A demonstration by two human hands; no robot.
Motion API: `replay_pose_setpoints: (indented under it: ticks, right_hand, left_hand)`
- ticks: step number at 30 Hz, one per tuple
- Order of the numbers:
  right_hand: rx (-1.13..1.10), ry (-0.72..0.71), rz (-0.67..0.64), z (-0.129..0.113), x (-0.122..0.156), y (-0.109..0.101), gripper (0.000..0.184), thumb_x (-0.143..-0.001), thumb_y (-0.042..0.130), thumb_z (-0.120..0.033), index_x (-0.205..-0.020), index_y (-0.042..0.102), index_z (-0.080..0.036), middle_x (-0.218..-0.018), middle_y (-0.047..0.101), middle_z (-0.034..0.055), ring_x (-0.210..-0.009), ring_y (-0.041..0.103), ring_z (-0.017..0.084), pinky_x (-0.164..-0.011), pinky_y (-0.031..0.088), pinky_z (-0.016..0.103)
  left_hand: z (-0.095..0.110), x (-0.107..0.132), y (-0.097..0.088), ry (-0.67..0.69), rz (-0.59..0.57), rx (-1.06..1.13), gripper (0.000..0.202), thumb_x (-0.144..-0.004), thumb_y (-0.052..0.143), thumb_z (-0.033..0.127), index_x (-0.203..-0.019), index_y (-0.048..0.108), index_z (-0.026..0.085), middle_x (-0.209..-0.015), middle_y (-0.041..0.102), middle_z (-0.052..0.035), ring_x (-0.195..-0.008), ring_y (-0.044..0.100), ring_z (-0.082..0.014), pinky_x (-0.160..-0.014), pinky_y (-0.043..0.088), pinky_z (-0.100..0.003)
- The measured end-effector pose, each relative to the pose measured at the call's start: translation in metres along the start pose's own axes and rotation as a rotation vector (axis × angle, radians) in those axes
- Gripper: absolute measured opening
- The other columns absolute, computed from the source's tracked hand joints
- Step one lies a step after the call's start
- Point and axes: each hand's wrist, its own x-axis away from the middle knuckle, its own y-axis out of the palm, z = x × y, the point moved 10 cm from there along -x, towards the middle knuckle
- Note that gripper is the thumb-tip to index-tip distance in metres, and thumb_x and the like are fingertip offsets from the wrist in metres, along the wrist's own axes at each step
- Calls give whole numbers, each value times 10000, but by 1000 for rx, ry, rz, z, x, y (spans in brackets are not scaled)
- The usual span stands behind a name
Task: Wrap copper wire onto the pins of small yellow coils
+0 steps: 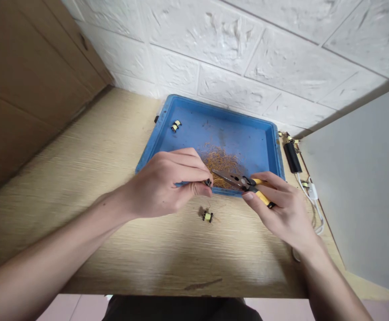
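My left hand (177, 180) pinches a small dark part, probably a coil bobbin (208, 182), mostly hidden by the fingers. In my right hand (281, 205) are long-nose pliers (234, 179) with yellow and black handles, their jaws pointing at the pinched part. Whether the tips touch it I cannot tell. Beneath both hands, a heap of copper-coloured wire clippings (223, 160) lies in the blue tray (210, 107). On the table in front of the tray sits a yellow-wrapped coil bobbin (207, 216) with black ends and loose wire.
Yellow-and-black bobbins (176, 126) lie in the tray's far left corner. A black cylindrical device (292, 157) with a white cable (318, 214) stands right of the tray. A white brick-patterned wall (221, 49) closes off the back, a brown panel (37, 76) the left, a pale panel (364, 191) the right.
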Motion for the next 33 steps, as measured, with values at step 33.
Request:
replay_pose_setpoints:
  ticks: [33]
  right_hand:
    - [54, 85, 64, 30, 0, -8, 127, -929, 696, -152, -808, 736, -160, -1092, 748, 129, -892, 740, 209, -804, 588, 324]
  left_hand:
    - [4, 3, -6, 5, 154, -14, 60, -913, 825, 190, -937, 781, 156, -933, 827, -64, -878, 739, -173, -811, 622, -285]
